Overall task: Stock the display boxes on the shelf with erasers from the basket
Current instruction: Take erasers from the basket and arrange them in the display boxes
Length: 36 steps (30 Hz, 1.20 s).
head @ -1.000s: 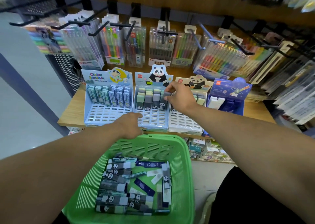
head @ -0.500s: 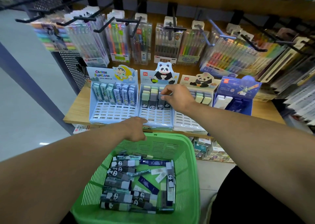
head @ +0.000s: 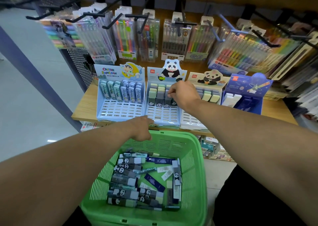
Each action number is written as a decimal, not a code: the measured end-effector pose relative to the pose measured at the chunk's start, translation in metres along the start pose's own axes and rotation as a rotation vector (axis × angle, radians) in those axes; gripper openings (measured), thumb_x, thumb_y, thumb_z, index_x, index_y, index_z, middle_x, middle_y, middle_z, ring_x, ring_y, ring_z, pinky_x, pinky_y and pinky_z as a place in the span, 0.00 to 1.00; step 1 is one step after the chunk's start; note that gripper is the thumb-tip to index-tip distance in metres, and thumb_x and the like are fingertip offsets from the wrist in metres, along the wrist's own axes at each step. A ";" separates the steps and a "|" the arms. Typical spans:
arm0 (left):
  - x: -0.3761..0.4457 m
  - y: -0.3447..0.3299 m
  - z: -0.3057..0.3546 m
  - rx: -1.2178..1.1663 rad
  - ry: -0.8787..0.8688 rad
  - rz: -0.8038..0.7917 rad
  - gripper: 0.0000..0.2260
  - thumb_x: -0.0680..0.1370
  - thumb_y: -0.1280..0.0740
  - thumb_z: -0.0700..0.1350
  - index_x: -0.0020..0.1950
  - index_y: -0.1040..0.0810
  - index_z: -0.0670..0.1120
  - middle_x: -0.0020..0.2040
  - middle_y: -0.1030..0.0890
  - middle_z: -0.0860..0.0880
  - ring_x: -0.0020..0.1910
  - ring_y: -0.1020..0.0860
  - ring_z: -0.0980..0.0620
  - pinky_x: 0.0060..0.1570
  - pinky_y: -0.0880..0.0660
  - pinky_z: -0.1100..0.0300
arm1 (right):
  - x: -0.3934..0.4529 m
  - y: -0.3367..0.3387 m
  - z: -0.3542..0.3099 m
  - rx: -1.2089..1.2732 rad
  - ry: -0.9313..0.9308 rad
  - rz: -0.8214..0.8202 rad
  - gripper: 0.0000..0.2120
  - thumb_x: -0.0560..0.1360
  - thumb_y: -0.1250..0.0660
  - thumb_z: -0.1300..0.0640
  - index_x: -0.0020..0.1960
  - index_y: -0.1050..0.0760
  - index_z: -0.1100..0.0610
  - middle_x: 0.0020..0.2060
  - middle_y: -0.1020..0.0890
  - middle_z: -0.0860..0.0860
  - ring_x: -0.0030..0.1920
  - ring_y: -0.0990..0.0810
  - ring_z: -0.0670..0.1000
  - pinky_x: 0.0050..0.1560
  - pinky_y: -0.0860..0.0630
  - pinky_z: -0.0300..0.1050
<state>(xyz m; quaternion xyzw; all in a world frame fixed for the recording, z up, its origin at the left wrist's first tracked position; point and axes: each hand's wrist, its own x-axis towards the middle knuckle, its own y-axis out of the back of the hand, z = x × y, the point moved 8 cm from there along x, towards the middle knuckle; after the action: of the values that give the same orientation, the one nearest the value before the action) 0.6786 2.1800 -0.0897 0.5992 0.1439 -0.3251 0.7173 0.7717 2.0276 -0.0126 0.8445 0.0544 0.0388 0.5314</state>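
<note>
A green plastic basket (head: pixel 197 158) sits low in front of me with several panda-sleeved erasers (head: pixel 127 194) loose inside. My left hand (head: pixel 142 130) grips its far rim. On the wooden shelf stand display boxes: a Crayon Shin-chan box (head: pixel 118 109), a middle panda box (head: pixel 161 116), a white panda box (head: pixel 190 121) and a dark blue space box (head: pixel 247 95). My right hand (head: pixel 183 95) reaches into the middle panda box. Its fingertips pinch the top of a grey eraser (head: pixel 166 100) standing in the front row there.
Packs of coloured pens (head: pixel 127 38) hang on black hooks (head: pixel 137 16) above the boxes. More stationery packs (head: pixel 282 57) lean at the right. Small boxed goods (head: pixel 211 148) sit on a lower shelf. The grey floor (head: pixel 25 105) lies to the left.
My right hand has moved left and down over the middle panda box, and the eraser it pinches now stands in the front row. My left hand stays on the basket rim.
</note>
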 end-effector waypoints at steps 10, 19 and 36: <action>-0.022 -0.005 0.005 -0.043 0.005 0.070 0.37 0.78 0.31 0.51 0.81 0.48 0.49 0.80 0.46 0.45 0.76 0.40 0.43 0.73 0.38 0.51 | -0.018 0.000 -0.006 -0.195 0.048 -0.064 0.11 0.79 0.34 0.59 0.58 0.17 0.53 0.57 0.17 0.55 0.56 0.20 0.58 0.58 0.21 0.53; -0.062 -0.035 -0.015 -0.048 0.045 0.205 0.20 0.77 0.32 0.46 0.68 0.29 0.49 0.66 0.26 0.47 0.58 0.24 0.48 0.52 0.27 0.57 | -0.088 -0.030 -0.050 -0.387 0.389 -0.212 0.17 0.82 0.39 0.56 0.71 0.28 0.50 0.68 0.24 0.51 0.60 0.21 0.57 0.57 0.24 0.51; -0.036 -0.247 -0.097 -0.188 0.306 -0.188 0.28 0.79 0.36 0.49 0.77 0.40 0.48 0.76 0.37 0.43 0.72 0.35 0.41 0.68 0.32 0.43 | -0.133 -0.304 -0.060 -0.307 0.189 -0.685 0.38 0.77 0.29 0.56 0.81 0.44 0.56 0.77 0.38 0.58 0.74 0.34 0.60 0.73 0.35 0.57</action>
<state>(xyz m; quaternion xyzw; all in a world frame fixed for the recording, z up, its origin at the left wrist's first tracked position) 0.5115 2.2659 -0.2811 0.5560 0.3364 -0.2810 0.7062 0.6170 2.1938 -0.2622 0.6807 0.3758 -0.0557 0.6264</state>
